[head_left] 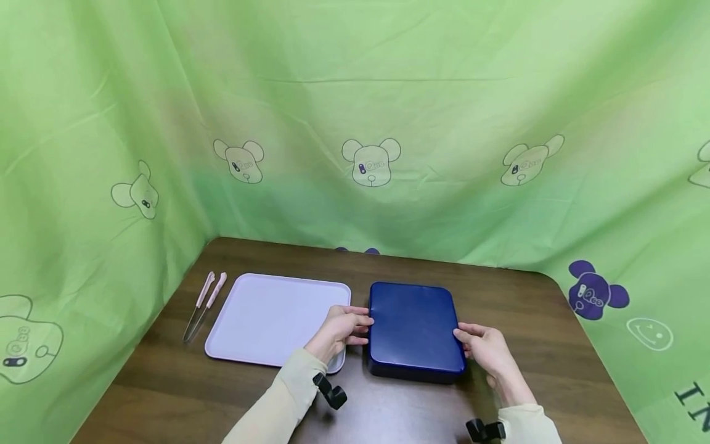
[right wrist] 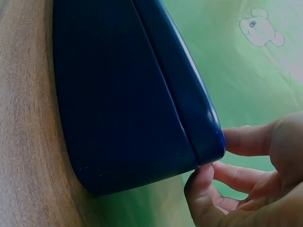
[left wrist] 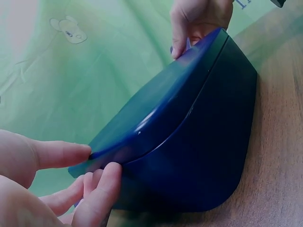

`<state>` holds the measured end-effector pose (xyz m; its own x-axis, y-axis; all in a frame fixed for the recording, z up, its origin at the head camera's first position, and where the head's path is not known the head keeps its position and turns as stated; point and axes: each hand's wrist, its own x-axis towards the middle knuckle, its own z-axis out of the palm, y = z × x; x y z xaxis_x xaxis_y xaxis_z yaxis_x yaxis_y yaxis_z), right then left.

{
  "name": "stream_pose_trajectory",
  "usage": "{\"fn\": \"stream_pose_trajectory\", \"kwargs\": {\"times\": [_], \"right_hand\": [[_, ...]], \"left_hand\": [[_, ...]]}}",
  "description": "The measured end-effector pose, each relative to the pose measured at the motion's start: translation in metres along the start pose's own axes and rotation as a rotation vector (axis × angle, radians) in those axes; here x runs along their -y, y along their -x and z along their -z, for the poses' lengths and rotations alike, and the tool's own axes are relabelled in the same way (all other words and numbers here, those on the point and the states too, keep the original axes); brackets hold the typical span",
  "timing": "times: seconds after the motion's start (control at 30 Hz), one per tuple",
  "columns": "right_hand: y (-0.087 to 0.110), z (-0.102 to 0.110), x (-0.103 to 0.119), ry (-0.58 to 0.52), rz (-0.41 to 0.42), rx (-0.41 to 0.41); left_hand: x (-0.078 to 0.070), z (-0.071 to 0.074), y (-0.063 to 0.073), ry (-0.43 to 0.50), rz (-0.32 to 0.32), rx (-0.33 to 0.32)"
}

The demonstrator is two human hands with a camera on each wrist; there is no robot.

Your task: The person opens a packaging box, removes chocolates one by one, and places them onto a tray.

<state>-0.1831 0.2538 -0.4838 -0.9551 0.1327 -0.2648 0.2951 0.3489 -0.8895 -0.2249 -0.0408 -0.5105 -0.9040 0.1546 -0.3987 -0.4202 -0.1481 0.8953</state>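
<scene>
Nearest the viewer, two cream sleeves, each with a black wrist mount, extend toward a dark-blue box, the reference for all positions. The box stands on the brown worktop between the two hands. Its glossy lid is seated, marked off by a thin seam around the side. The long axis appears to run away from the viewer, one short end facing the person.

Left hand, at the box's left side: narrow grip, thumb on the lid's upper edge, fingers at the seam. Right hand, at the box's right side: likewise a narrow grip, pinching the lid's rim between thumb and finger.

Edges and room: bare wood shows in front of the box, behind it as far as the worktop's back edge, and to its right beyond the hand. Toward the left, room is tighter; the left hand fills the gap and overlaps a tray's edge.

Count: one box with one lid; one lilac tray, left of the box; one pair of pink-handled tongs, farther left; one green printed cloth, behind the box.
</scene>
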Motion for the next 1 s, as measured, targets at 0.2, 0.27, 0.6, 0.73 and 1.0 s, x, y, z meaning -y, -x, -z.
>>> {"fn": "stream_pose_trajectory", "kwargs": {"times": [0.2,0.27,0.6,0.73,1.0], "right_hand": [[-0.0006,0.0004,-0.0036,-0.040,-0.020,0.019],[-0.0012,0.0011,-0.0042,-0.054,-0.024,0.026],[-0.0016,0.0029,-0.0029,-0.057,-0.017,0.044],[-0.0021,0.0026,-0.0031,-0.053,-0.010,0.042],[-0.0013,0.0021,-0.0031,-0.049,-0.020,0.042]], "left_hand": [[0.0018,0.0008,0.0030,0.007,0.011,0.010],[0.0016,0.0007,0.0036,0.009,0.014,0.013],[0.0006,0.0010,0.0026,0.011,0.009,0.018],[0.0016,0.0017,0.0027,0.007,0.010,0.019],[0.0013,0.0024,0.0035,0.004,-0.002,0.032]]}}
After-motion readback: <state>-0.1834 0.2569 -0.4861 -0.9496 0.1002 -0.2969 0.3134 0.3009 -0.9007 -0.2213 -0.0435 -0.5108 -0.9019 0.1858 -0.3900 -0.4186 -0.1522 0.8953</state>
